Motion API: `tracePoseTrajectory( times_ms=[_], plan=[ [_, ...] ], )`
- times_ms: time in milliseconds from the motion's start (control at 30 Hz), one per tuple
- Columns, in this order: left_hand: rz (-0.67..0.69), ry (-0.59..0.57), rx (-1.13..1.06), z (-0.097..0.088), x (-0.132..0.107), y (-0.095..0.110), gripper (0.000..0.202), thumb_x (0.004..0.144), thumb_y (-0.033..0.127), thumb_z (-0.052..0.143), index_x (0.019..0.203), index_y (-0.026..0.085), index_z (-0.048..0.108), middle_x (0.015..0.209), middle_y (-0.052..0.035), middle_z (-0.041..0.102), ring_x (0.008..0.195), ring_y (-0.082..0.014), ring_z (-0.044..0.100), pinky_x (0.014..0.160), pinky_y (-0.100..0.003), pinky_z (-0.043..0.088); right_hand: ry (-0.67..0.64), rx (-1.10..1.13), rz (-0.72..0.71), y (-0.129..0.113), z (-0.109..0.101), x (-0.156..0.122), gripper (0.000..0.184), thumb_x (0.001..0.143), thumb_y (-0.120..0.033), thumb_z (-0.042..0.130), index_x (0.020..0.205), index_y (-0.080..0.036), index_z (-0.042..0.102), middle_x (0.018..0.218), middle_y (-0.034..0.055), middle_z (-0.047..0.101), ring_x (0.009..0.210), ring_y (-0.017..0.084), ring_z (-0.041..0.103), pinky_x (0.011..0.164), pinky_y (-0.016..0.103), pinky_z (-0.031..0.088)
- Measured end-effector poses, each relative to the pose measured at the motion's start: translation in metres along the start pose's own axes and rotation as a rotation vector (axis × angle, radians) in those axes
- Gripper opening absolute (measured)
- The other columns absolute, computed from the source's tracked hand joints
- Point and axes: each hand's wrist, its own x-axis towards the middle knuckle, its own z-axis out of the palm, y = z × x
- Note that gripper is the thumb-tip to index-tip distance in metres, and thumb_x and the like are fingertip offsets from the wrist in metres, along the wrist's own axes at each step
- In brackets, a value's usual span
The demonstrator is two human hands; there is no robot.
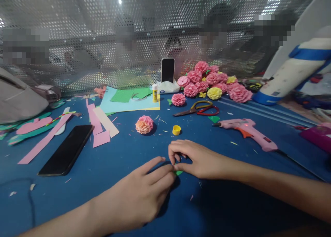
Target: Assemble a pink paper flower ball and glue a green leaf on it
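Over the near middle of the blue table, my two hands meet at a small piece of green paper [178, 173]. My left hand [152, 187] reaches in from the lower left, its index finger raised and the other fingers closed at the paper. My right hand [198, 159] comes from the right with bent fingers, pinching the paper between thumb and fingers. Most of the paper is hidden beneath the fingertips. Just beyond my hands are a yellow glue cap [176, 130] and a pink and peach paper flower ball [144, 124].
A pink glue gun [249, 131] and scissors [198, 109] lie right of centre. Behind them are piled paper flowers [213, 79]. A glue stick [154, 93] stands on light blue paper [116, 103]. Left are a phone [66, 151] and pink paper strips [46, 137].
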Motion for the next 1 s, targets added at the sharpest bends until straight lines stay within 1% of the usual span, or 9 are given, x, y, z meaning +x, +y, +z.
tracePoseTrajectory(
  times_ms=[100,233,433,567,700,733,800,900,1000],
  plan=[
    [0.02,-0.033,0.007,-0.003,0.001,0.001,0.027,0.095,0.018,0.052,0.114,0.008,0.069,0.124,-0.0141,0.063,0.125,-0.0316,0.054,0.118,-0.049,0.033,-0.007,0.022,0.002,0.002,-0.002,0.003,0.015,0.082,-0.008,0.068,0.082,-0.019,0.059,0.085,-0.0046,0.057,0.081,0.011,0.053,0.072,0.024,0.037],
    [-0.043,-0.012,-0.047,0.001,-0.004,0.001,0.036,0.099,0.015,0.045,0.13,0.006,0.059,0.129,-0.0123,0.062,0.126,-0.0281,0.052,0.12,-0.045,0.031,-0.003,0.054,0.009,0.007,-0.003,0.006,0.017,0.079,-0.018,0.077,0.09,-0.02,0.063,0.081,-0.0058,0.055,0.072,0.01,0.052,0.063,0.021,0.037],
    [-0.18,0.019,-0.344,0.006,-0.01,-0.002,0.045,0.095,0.012,0.044,0.14,0.01,0.05,0.13,-0.0151,0.059,0.127,-0.0284,0.05,0.113,-0.045,0.037,0.024,0.074,-0.06,0.012,-0.005,-0.001,0.014,0.084,-0.023,0.076,0.088,-0.019,0.063,0.092,-0.0039,0.059,0.078,0.01,0.051,0.067,0.021,0.038],
    [-0.284,0.143,-0.508,0.008,-0.013,-0.005,0.04,0.092,0.005,0.043,0.127,0.015,0.058,0.117,-0.0116,0.064,0.112,-0.0243,0.056,0.096,-0.04,0.046,0.047,0.121,-0.134,0.014,-0.003,-0.002,0.011,0.085,-0.02,0.075,0.083,-0.019,0.064,0.086,-0.0042,0.058,0.071,0.009,0.049,0.064,0.021,0.037],
    [-0.657,0.303,-0.617,0.009,-0.013,-0.006,0.012,0.093,0.021,0.062,0.105,0.021,0.062,0.098,-0.0031,0.069,0.091,-0.0199,0.06,0.082,-0.035,0.045,0.164,0.212,-0.155,0.012,0.006,-0.001,0.015,0.089,-0.027,0.07,0.081,-0.017,0.062,0.081,-0.0027,0.059,0.066,0.008,0.05,0.061,0.02,0.04],
    [-0.718,0.317,-0.649,0.01,-0.011,-0.006,0.017,0.089,0.028,0.07,0.103,0.021,0.062,0.096,-0.0019,0.069,0.089,-0.0199,0.061,0.081,-0.035,0.044,0.184,0.23,-0.157,0.011,0.008,-0.002,0.016,0.089,-0.027,0.07,0.079,-0.017,0.062,0.079,-0.0025,0.061,0.066,0.008,0.051,0.061,0.02,0.04],
    [-0.76,0.338,-0.717,0.01,-0.007,-0.006,0.026,0.082,0.034,0.079,0.099,0.022,0.064,0.092,0.0005,0.071,0.086,-0.0193,0.062,0.079,-0.034,0.043,0.203,0.258,-0.154,0.007,0.013,-0.003,0.016,0.087,-0.026,0.071,0.077,-0.017,0.062,0.076,-0.0024,0.063,0.066,0.008,0.054,0.061,0.019,0.041],
    [-0.777,0.368,-0.784,0.01,-0.001,-0.003,0.01,0.084,0.026,0.077,0.086,0.023,0.067,0.084,0.0045,0.073,0.08,-0.0163,0.063,0.077,-0.032,0.04,0.203,0.284,-0.129,0.002,0.019,-0.006,0.015,0.086,-0.023,0.07,0.076,-0.017,0.062,0.072,-0.0034,0.063,0.063,0.008,0.054,0.058,0.019,0.039],
    [-0.828,0.353,-0.791,0.01,0.003,-0.001,0.007,0.084,0.019,0.073,0.081,0.023,0.068,0.08,0.006,0.074,0.076,-0.015,0.063,0.075,-0.031,0.038,0.193,0.306,-0.072,-0.001,0.021,-0.007,0.016,0.086,-0.025,0.07,0.076,-0.017,0.06,0.071,-0.0033,0.063,0.061,0.008,0.051,0.056,0.019,0.038]
  ],
)
